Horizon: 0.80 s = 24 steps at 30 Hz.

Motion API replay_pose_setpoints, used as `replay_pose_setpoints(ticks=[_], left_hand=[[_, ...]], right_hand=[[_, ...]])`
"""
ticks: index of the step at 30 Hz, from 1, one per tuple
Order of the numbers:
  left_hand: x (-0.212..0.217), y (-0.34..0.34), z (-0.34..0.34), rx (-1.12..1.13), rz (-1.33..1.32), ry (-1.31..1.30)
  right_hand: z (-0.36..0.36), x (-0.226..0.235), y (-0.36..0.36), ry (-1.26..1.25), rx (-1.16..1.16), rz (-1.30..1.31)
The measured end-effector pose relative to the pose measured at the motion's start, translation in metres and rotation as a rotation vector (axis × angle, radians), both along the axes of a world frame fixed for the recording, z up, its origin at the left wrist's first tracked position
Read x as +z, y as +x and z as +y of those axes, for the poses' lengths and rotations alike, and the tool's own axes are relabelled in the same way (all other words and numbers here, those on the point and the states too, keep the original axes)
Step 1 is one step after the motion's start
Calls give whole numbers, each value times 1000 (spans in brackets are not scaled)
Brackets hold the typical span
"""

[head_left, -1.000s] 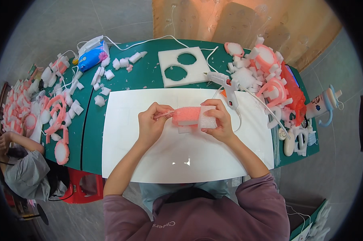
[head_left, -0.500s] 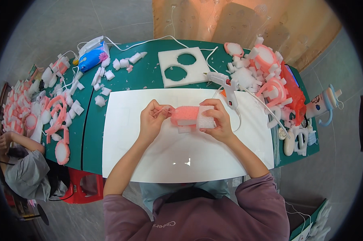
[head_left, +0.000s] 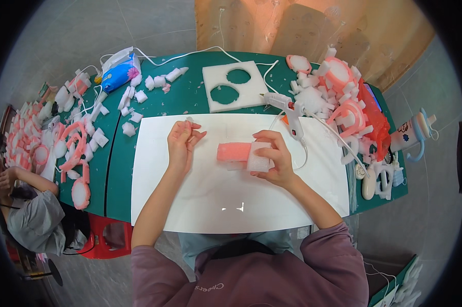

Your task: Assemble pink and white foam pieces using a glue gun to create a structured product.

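My right hand (head_left: 275, 159) grips a white foam block (head_left: 259, 156) that is joined to a pink foam piece (head_left: 233, 152), held just above the white board. A strip of white foam shows below the pink part. To the left, clear of the foam, my left hand (head_left: 180, 145) is raised with its fingers bent. A small pale scrap (head_left: 190, 119) shows at its fingertips; its exact kind is too small to tell. Past my right hand, a white glue gun (head_left: 286, 104) lies at the board's far edge.
The white board (head_left: 190, 204) covers the middle of the green table (head_left: 154, 102). Beyond it lies a foam sheet (head_left: 209, 84) with two round holes. Pink and white foam pieces (head_left: 338, 71) pile up at right, more at left. A cup (head_left: 412, 133) stands far right. Another person (head_left: 36, 204) sits left.
My left hand has let go of the pink foam's left end and moved left, a small scrap at its fingertips. My right hand keeps the foam, slightly lower.
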State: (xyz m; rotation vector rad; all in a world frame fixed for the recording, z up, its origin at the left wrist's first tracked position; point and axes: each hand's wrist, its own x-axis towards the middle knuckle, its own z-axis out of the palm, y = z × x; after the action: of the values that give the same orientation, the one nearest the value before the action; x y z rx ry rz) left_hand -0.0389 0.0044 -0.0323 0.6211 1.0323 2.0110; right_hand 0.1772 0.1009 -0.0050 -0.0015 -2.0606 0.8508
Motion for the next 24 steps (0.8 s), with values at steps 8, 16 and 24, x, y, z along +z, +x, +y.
replay_pose_setpoints(ticks=[8, 16, 24], left_hand=[[10, -20, 3, 248, -184, -49], [-9, -51, 5, 275, 127, -226], [-3, -46, 7, 235, 169, -224]], right_hand=[[4, -5, 1, -39, 1, 58], [5, -5, 0, -47, -11, 72], [6, -6, 1, -60, -22, 65]])
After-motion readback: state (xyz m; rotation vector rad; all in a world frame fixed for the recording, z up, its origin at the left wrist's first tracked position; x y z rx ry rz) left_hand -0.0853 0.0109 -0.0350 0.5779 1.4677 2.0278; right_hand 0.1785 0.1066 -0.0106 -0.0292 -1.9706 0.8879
